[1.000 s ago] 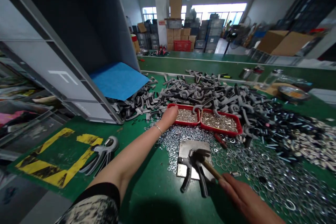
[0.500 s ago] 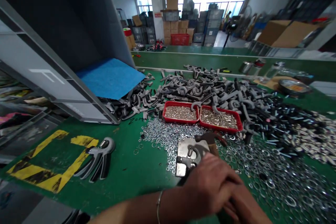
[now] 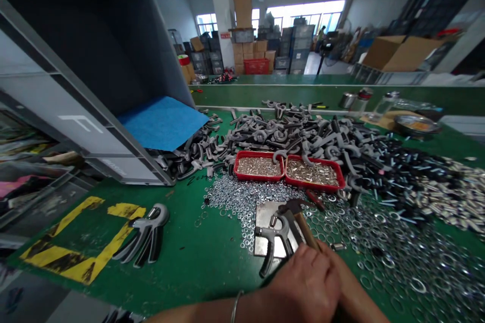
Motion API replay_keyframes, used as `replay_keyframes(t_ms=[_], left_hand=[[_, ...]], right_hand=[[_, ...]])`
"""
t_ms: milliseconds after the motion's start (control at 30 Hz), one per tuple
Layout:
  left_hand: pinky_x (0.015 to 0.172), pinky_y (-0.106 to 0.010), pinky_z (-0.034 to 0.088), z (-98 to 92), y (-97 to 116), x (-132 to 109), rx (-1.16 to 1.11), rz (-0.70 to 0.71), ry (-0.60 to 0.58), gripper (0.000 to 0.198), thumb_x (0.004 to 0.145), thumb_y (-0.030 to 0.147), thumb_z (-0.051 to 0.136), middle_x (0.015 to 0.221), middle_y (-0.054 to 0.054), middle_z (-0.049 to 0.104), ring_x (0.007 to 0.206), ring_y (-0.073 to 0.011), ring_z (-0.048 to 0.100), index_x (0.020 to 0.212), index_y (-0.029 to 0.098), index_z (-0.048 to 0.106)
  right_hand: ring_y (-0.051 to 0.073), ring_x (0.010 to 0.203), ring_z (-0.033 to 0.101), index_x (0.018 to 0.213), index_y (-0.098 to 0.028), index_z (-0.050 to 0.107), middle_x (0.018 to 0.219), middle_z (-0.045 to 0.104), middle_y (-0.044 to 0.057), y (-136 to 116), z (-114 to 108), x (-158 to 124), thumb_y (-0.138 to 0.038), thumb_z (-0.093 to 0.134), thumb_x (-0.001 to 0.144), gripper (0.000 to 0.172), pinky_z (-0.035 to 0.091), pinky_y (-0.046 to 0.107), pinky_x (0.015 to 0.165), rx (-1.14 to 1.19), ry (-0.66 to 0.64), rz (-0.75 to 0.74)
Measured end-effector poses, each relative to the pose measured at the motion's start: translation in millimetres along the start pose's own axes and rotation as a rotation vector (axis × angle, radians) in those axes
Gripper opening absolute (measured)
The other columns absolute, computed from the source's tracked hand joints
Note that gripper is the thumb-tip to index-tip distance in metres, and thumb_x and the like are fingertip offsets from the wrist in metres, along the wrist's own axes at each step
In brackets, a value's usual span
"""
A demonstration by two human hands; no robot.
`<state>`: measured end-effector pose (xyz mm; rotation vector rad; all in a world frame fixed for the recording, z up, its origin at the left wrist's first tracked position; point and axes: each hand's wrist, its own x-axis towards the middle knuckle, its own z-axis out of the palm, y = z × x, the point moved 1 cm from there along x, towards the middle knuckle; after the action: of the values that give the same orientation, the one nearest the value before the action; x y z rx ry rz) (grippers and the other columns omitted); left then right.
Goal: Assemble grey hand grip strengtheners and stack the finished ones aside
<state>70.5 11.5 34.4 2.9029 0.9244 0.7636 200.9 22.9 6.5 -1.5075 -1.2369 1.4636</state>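
Note:
My left hand (image 3: 308, 280), a bracelet at its wrist, is closed around the wooden handle of a hammer (image 3: 305, 227). The hammer head lies over the right part of a metal plate (image 3: 262, 247). My right hand (image 3: 329, 253) reaches in from the lower right and crosses against the left; its fingers are mostly hidden. A grey clamp (image 3: 271, 237) with black grips rests on the plate, a small metal pin in its jaw, just beyond my left hand. Another grey clamp (image 3: 146, 232) lies on the green table at the left.
Two red trays (image 3: 235, 175) of small metal pins stand behind the plate, with heaped clamp parts (image 3: 273, 128) beyond. Loose rings (image 3: 364, 242) spread right. A large grey crate (image 3: 144, 171) stands tipped at the left near yellow-black tape (image 3: 56, 260). Jars (image 3: 382, 106) stand at the back right.
The view has tilted up slightly. My hands have drawn down and slightly right, uncovering more of the clamp on the plate. The hammer head now shows sharply beside it.

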Motion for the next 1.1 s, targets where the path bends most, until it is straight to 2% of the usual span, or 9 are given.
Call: replay_keyframes(t_ms=[67, 200, 300, 400, 467, 567, 633, 733, 1100], left_hand=[[0.082, -0.034, 0.049, -5.1, -28.1, -3.6, -0.202, -0.159, -0.049, 0.016, 0.096, 0.018, 0.048, 0.092, -0.007, 0.065, 0.087, -0.0198, 0.060, 0.098, 0.014, 0.063], [0.076, -0.030, 0.050, -12.5, -104.5, -13.2, -0.582, -0.700, -0.015, 0.013, 0.089, 0.016, 0.054, 0.084, -0.004, 0.070, 0.080, -0.0174, 0.064, 0.087, 0.017, 0.067], [0.065, -0.026, 0.048, -4.2, -137.7, -17.2, -0.750, -0.844, -0.023, 0.008, 0.082, 0.019, 0.061, 0.076, -0.002, 0.069, 0.070, -0.0160, 0.064, 0.085, 0.015, 0.067], [0.065, -0.024, 0.048, 9.3, -146.0, -17.1, -0.796, -0.818, -0.044, 0.015, 0.081, 0.022, 0.063, 0.079, -0.002, 0.071, 0.071, -0.0159, 0.065, 0.092, 0.014, 0.068], [0.066, -0.024, 0.048, 15.7, -146.4, -16.3, -0.780, -0.790, -0.064, 0.016, 0.082, 0.021, 0.061, 0.079, -0.002, 0.071, 0.072, -0.0159, 0.066, 0.094, 0.014, 0.069], [0.068, -0.026, 0.047, 18.3, -146.5, -15.8, -0.720, -0.755, -0.090, 0.013, 0.083, 0.019, 0.059, 0.075, -0.001, 0.070, 0.071, -0.0165, 0.065, 0.087, 0.016, 0.071], [0.075, -0.028, 0.046, 16.8, -146.5, -15.4, -0.665, -0.729, -0.092, 0.012, 0.084, 0.018, 0.058, 0.078, -0.002, 0.070, 0.077, -0.0180, 0.064, 0.085, 0.017, 0.071], [0.083, -0.030, 0.044, 14.7, -145.3, -14.2, -0.601, -0.700, -0.093, 0.014, 0.086, 0.018, 0.057, 0.086, -0.004, 0.068, 0.086, -0.0196, 0.062, 0.084, 0.018, 0.070], [0.083, -0.029, 0.046, 22.2, -140.2, -13.1, -0.467, -0.637, -0.109, 0.017, 0.092, 0.018, 0.054, 0.088, -0.005, 0.067, 0.087, -0.0189, 0.063, 0.085, 0.017, 0.070]], right_hand=[[0.020, 0.064, 0.060, 0.088, -0.020, 0.065, 0.066, 0.062, 0.000, 0.0, -5.8, -2.6, -0.054, 0.066, 0.074, 0.036, 0.051, 0.030, 0.060, 0.040, 0.036, 0.023], [0.015, 0.058, 0.054, 0.101, -0.019, 0.063, 0.068, 0.058, -0.001, 10.7, -15.0, -8.0, -0.056, 0.068, 0.076, 0.045, 0.043, 0.024, 0.049, 0.084, 0.130, 0.057], [0.010, 0.045, 0.044, 0.106, -0.020, 0.059, 0.058, 0.050, -0.006, 23.0, -13.5, -10.7, -0.058, 0.065, 0.079, 0.047, 0.034, 0.021, 0.040, 0.095, 0.121, 0.123], [0.007, 0.032, 0.028, 0.110, -0.022, 0.057, 0.047, 0.038, -0.012, 30.4, -6.9, -12.3, -0.064, 0.061, 0.080, 0.052, 0.022, 0.020, 0.032, 0.098, 0.050, 0.226], [0.009, 0.033, 0.035, 0.115, -0.022, 0.058, 0.049, 0.045, -0.009, 30.6, -3.4, -12.0, -0.064, 0.061, 0.080, 0.054, 0.027, 0.020, 0.032, 0.116, 0.036, 0.212], [0.018, 0.066, 0.063, 0.119, -0.022, 0.060, 0.081, 0.068, 0.003, 29.0, -2.6, -9.2, -0.058, 0.065, 0.081, 0.053, 0.050, 0.026, 0.054, 0.142, 0.050, 0.088], [0.023, 0.089, 0.065, 0.120, -0.021, 0.061, 0.099, 0.070, 0.007, 30.2, -3.7, -6.7, -0.056, 0.065, 0.082, 0.052, 0.054, 0.030, 0.073, 0.142, 0.051, 0.036], [0.026, 0.098, 0.063, 0.123, -0.021, 0.061, 0.106, 0.069, 0.009, 33.3, -4.7, -4.8, -0.056, 0.062, 0.084, 0.053, 0.053, 0.035, 0.084, 0.124, 0.040, 0.030], [0.019, 0.066, 0.058, 0.095, -0.020, 0.066, 0.073, 0.062, 0.002, 31.8, -3.0, -8.3, -0.064, 0.062, 0.078, 0.047, 0.050, 0.029, 0.059, 0.055, 0.085, 0.065]])
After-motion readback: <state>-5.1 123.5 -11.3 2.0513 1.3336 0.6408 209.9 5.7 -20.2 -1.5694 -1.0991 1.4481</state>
